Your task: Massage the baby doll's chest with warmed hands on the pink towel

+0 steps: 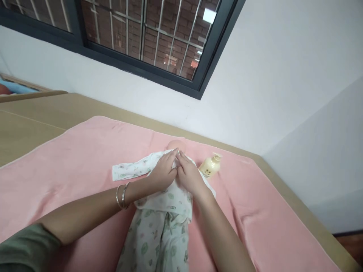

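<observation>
A leaf-print garment (159, 234) clothes the doll (176, 144) on the pink towel (70, 158), left hand (163, 172) and right hand (188, 174) pressed flat together on its chest; a stray elbow might topple the lotion bottle (210, 166)

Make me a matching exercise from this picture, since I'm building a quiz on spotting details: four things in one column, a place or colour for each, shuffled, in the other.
Things:
1. doll
2. pump bottle
3. towel
4. bangles

Places or colours:
A. pink, spread over the tabletop
B. on the left hand's wrist
C. lying under both hands, dressed in leaf-print clothes
D. cream-yellow, lying on the towel just right of the doll's head

Pairs: 1-C, 2-D, 3-A, 4-B. The left hand and right hand rest side by side on the doll's chest.
</observation>
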The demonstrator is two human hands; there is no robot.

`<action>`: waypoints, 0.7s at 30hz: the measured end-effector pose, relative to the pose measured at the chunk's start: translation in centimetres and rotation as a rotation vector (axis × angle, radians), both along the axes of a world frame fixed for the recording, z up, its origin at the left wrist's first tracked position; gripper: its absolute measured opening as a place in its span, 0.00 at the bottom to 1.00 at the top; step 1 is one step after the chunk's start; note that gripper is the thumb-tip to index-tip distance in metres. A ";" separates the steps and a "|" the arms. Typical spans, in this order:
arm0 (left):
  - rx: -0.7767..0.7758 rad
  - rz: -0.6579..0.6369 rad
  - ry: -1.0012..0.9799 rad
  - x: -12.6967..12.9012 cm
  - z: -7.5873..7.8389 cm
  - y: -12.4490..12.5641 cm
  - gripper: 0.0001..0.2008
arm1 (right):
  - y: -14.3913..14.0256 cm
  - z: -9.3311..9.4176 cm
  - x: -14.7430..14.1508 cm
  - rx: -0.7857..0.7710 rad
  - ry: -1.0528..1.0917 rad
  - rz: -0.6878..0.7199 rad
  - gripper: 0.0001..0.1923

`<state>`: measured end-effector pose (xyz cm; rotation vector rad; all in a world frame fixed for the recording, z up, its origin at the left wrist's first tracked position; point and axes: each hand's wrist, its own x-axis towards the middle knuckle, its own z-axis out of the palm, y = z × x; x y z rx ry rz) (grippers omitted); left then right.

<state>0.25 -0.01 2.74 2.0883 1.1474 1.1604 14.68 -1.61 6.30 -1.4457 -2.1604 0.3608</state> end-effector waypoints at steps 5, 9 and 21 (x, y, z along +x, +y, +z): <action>-0.447 -0.331 -0.597 3.7 4.1 -0.3 0.43 | -1.8 4.2 3.1 0.133 0.154 -0.111 0.26; -0.983 -0.440 -0.935 7.2 6.0 2.3 0.39 | -1.8 5.7 6.3 0.136 0.112 -0.332 0.30; -1.173 -0.455 -1.085 10.6 8.7 3.5 0.37 | 1.0 4.5 8.1 0.081 -0.175 -0.567 0.28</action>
